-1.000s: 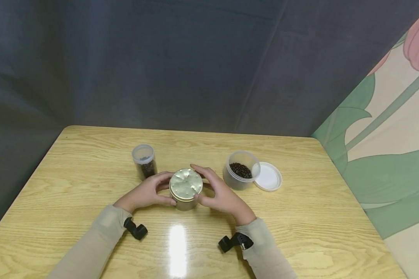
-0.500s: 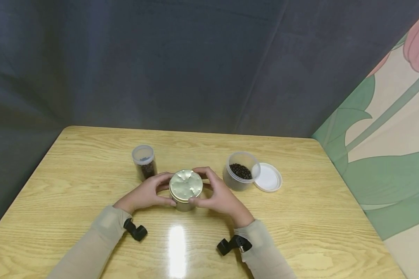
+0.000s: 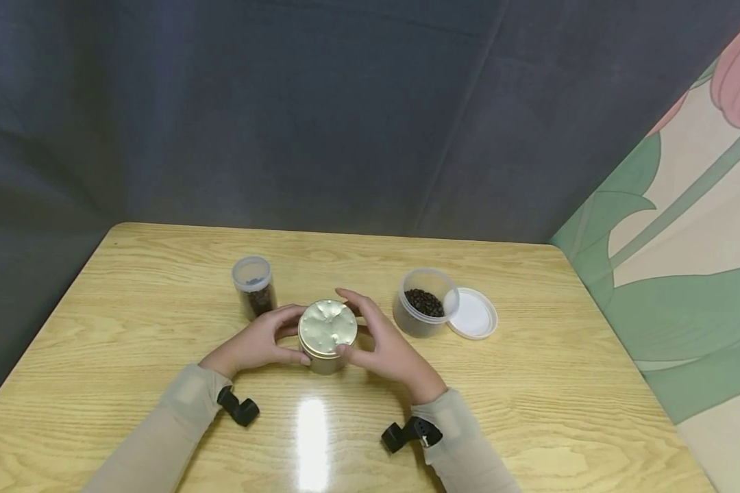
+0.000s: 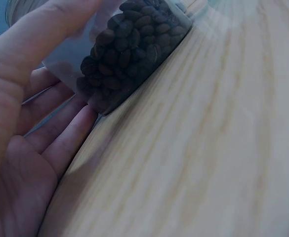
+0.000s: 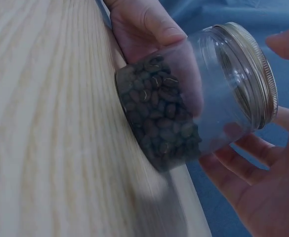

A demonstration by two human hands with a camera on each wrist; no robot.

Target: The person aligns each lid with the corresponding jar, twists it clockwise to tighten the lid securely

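Your left hand [image 3: 260, 342] grips the jar [image 5: 159, 113] low; your right hand [image 3: 391, 350] is loosely spread around its gold lid [image 3: 328, 327], thumb [image 5: 287, 45] apart.

The clear jar [image 5: 208, 98] has a gold lid [image 3: 328, 327] and dark-brown beans [image 5: 159, 108], some marked with pale lines. From that lid, a cloudy-clear tub [image 3: 421, 327] at two o'clock shows near-black beans [image 3: 424, 302]; at three, a white lid [image 3: 473, 313]. The table [image 3: 561, 383] is honey-yellow, dark-grained (greyer in wrist views), the backdrop [image 3: 314, 116] navy.
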